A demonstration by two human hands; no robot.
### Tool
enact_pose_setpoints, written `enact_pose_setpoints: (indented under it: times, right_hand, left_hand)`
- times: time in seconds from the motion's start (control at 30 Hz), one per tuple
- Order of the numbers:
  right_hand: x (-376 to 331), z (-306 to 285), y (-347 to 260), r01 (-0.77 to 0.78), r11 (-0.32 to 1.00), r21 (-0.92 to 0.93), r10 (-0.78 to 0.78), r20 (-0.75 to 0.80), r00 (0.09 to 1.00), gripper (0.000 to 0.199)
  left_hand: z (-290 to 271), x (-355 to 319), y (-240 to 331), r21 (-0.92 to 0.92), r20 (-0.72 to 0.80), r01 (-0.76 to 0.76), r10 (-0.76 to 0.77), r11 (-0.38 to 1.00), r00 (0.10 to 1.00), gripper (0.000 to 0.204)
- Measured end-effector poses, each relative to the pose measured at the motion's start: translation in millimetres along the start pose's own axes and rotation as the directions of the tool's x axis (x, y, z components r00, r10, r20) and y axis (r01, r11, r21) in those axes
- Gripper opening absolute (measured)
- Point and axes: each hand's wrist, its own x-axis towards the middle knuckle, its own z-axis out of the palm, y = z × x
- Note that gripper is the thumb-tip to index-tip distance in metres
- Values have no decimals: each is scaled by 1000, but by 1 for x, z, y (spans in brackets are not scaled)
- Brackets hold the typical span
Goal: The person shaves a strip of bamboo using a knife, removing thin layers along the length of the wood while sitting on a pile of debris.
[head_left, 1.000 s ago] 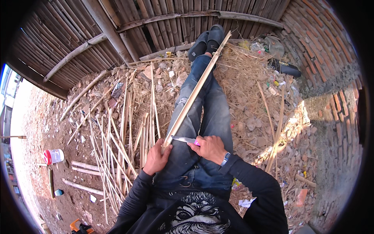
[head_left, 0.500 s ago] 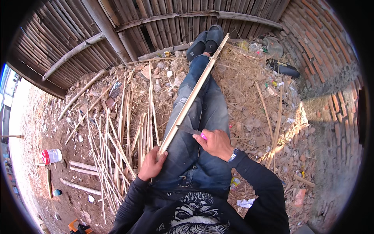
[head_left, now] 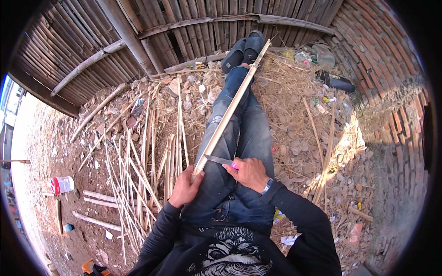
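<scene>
A long pale bamboo strip (head_left: 229,111) lies slantwise along my outstretched legs, its far end near my sandals. My left hand (head_left: 186,186) is closed round the strip's near end, above my thigh. In my right hand (head_left: 249,173) is a knife (head_left: 220,159) with a pink handle, mostly covered by my fingers. Its blade points left, and the tip meets or nearly meets the strip's right edge a little beyond my left hand; I cannot tell if it touches.
Several split bamboo strips (head_left: 150,133) lie heaped left of my legs. Farther left are a white bucket with a red top (head_left: 61,185) and short poles (head_left: 96,221). A bamboo wall (head_left: 198,39) stands ahead, a brick wall (head_left: 391,60) on the right. Rubble and straw cover the ground.
My right hand and the knife have moved slightly left and nearer me, bringing the blade tip closer to my left hand. My left hand has shifted a little, still on the strip.
</scene>
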Motion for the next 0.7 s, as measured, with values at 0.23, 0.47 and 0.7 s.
enact_pose_setpoints:
  times: [0.23, 0.47, 0.7]
  right_hand:
    - [23, -22, 28, -70, 997, -10, 69, -98, 993, 57]
    - [8, -10, -4, 120, 992, 46, -123, 59, 991, 58]
    - [39, -34, 33, -166, 983, -78, 161, -57, 985, 58]
  left_hand:
    - [-13, -19, -3, 22, 25, -22, 21, 1000, 999, 32]
    - [-9, -20, -17, -58, 7, 9, -9, 998, 1000, 32]
    - [-19, -38, -29, -149, 145, 200, -179, 968, 973, 31]
